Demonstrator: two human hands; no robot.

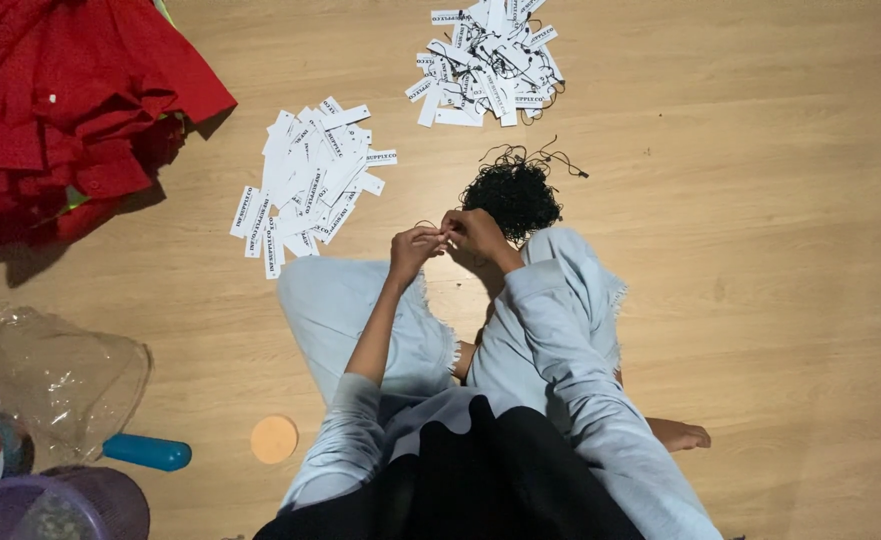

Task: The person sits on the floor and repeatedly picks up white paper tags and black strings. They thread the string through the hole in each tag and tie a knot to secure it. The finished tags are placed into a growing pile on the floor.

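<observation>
Seated on a wooden floor [760,300], legs crossed in pale denim; left hand [415,247] and right hand [475,235] brought together above the knees, fingertips touching, pinched on a thin black string [427,224] (too fine to tell exactly how it runs between the fingers); bundle of black strings [513,195] just beyond the right hand; loose white paper tags [310,185] beyond the left hand; farther off, strung tags [488,62] in a second heap; red fabric [60,100] at far left; clear plastic bag [60,375], blue tube [146,452] and round orange disc [274,439] nearer the body.
</observation>
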